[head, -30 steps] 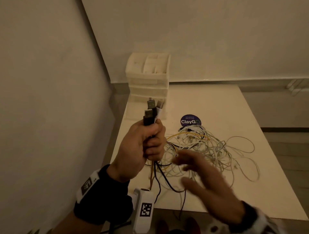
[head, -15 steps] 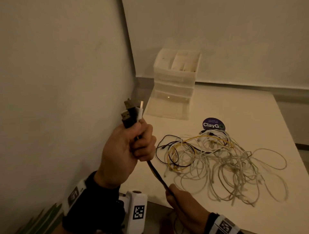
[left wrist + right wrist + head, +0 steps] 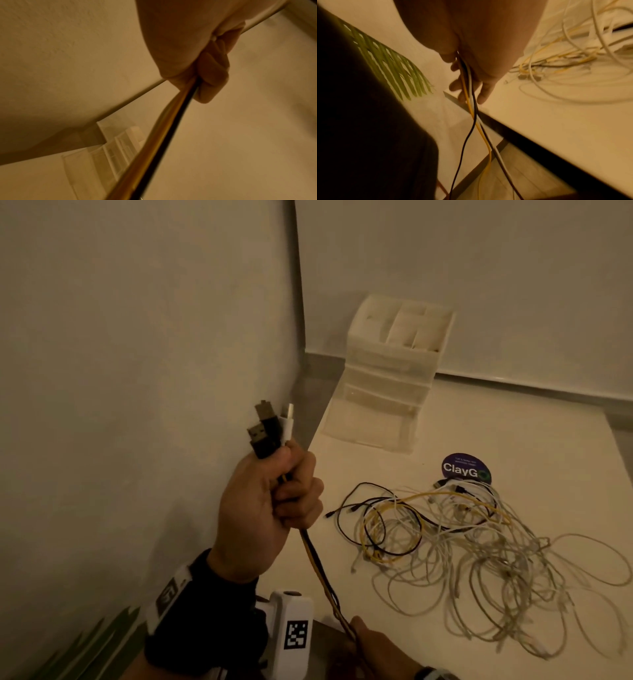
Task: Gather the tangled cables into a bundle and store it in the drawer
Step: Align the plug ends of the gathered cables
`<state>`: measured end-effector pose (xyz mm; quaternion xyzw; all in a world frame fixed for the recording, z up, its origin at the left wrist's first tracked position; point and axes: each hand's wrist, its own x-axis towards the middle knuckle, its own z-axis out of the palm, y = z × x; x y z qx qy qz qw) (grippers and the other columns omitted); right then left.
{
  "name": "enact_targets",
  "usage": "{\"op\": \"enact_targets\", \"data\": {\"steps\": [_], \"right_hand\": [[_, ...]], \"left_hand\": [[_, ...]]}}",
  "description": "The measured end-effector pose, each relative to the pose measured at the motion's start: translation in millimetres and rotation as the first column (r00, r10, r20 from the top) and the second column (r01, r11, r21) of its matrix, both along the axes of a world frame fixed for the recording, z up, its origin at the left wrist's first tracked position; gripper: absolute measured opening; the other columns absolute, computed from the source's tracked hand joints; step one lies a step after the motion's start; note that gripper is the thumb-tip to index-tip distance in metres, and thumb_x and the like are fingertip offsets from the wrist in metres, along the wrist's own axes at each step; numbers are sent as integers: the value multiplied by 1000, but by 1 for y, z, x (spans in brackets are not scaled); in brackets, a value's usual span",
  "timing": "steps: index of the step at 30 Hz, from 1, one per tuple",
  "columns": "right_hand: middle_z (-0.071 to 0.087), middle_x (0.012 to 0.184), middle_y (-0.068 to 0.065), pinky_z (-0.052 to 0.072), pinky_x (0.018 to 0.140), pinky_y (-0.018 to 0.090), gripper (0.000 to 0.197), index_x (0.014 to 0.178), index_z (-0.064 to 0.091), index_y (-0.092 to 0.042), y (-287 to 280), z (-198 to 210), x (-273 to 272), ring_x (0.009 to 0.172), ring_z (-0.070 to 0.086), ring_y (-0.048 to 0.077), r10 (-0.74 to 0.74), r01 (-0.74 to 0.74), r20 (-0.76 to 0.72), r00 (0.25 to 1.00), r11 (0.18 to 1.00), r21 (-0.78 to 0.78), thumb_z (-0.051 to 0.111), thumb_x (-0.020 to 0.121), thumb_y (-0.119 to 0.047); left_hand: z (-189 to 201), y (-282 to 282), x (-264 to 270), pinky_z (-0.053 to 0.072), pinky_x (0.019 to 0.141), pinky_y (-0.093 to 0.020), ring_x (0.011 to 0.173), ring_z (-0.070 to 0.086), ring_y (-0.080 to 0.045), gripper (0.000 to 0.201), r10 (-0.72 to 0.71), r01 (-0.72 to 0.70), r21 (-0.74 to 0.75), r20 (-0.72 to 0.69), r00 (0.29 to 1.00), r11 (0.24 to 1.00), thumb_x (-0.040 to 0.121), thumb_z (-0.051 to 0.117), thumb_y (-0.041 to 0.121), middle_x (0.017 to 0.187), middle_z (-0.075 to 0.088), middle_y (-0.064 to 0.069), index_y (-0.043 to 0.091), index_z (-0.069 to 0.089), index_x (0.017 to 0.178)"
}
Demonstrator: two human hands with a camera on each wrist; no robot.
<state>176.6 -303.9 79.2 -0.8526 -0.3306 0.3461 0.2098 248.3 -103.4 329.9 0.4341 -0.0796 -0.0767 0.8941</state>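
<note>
Yellow, black and white cables (image 3: 317,563) stretch taut from the gripping left hand (image 3: 263,508) toward 5 o'clock into the right hand's (image 3: 373,648) grasp.

Two hands are in view: the left hand (image 3: 260,508) up by the wall and the right hand (image 3: 373,645) down near the table edge. Three plugs (image 3: 270,429) stick up out of the left fist, two black and one white. One big pile of cables (image 3: 455,546) lies on the one table (image 3: 513,440); the cords in it are too mixed up to count. One drawer box (image 3: 387,378) stands far back. One round sticker (image 3: 466,469) sits near the pile.
</note>
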Motion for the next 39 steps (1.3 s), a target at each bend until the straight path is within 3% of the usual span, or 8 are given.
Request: {"op": "enact_targets", "data": {"steps": [2, 6, 10, 15, 22, 30, 33, 39], "right_hand": [[51, 101, -2, 37, 94, 26, 8, 104, 44, -24, -6, 20, 12, 93, 54, 8, -64, 64, -102, 993, 998, 1, 43, 99, -29], [42, 140, 5, 32, 101, 21, 59, 146, 32, -13, -14, 69, 56, 129, 43, 18, -66, 65, -35, 997, 998, -21, 43, 88, -3], [68, 112, 3, 45, 89, 24, 36, 119, 63, -15, 5, 100, 139, 104, 61, 19, -258, 242, 234, 937, 966, 96, 44, 91, -4], [59, 125, 12, 47, 95, 38, 35, 125, 58, -11, 33, 48, 228, 114, 54, 30, -229, 307, 353, 907, 933, -186, 45, 93, -6], [44, 131, 12, 39, 102, 44, 35, 127, 50, -11, 30, -6, 227, 124, 43, 33, 55, 173, 416, 908, 854, -491, 52, 92, -16], [56, 102, 12, 44, 76, 37, 10, 102, 53, -9, -1, 37, 229, 89, 54, 32, -311, 356, 389, 867, 933, -48, 47, 99, -17], [60, 82, 10, 42, 65, 29, 7, 95, 51, -8, -28, 75, 225, 72, 53, 24, -610, 574, 158, 776, 788, 224, 47, 99, -13], [54, 67, 3, 45, 53, 29, 9, 91, 47, -16, -83, 156, 219, 55, 48, 16, -766, 595, 119, 631, 577, 560, 47, 99, -11]], "left_hand": [[-2, 7, 3, 18, 41, -20, 43, 16, -10, 43, 8, -8, -8, -1, 1000, 1000, 75, 74, 37, 53, 28, 4, 18, 37, 63], [-6, 12, 9, 20, 41, -19, 43, 18, -10, 40, -7, 7, 3, 22, 1000, 1000, 76, 73, 36, 53, 32, 5, 17, 39, 66], [-18, 12, 11, 20, 41, -20, 42, 22, -8, 24, 19, -18, 34, -9, 1000, 999, 80, 61, 25, 54, 32, 3, 15, 42, 67], [-24, 7, 13, 21, 42, -22, 42, 26, -8, 19, 86, -83, 84, -30, 996, 993, 82, 51, 29, 54, 31, 1, 16, 52, 68], [-32, 16, 7, 30, 42, -23, 43, 32, -11, 23, 165, -153, 139, -79, 983, 978, 82, 55, 31, 54, 36, -1, 10, 51, 74], [-38, 1, 12, 29, 49, -27, 50, 33, -14, 22, 180, -165, 231, -49, 982, 959, 88, 53, 31, 60, 39, -3, 11, 62, 83], [-38, -13, 20, 35, 51, -26, 51, 37, -14, 23, 132, -119, 258, -33, 991, 959, 91, 51, 33, 60, 40, -1, 17, 63, 80], [-32, -56, 45, 45, 53, -34, 47, 39, -15, 26, 142, -140, 375, 21, 990, 916, 92, 48, 31, 58, 37, -1, 7, 51, 83]]}}
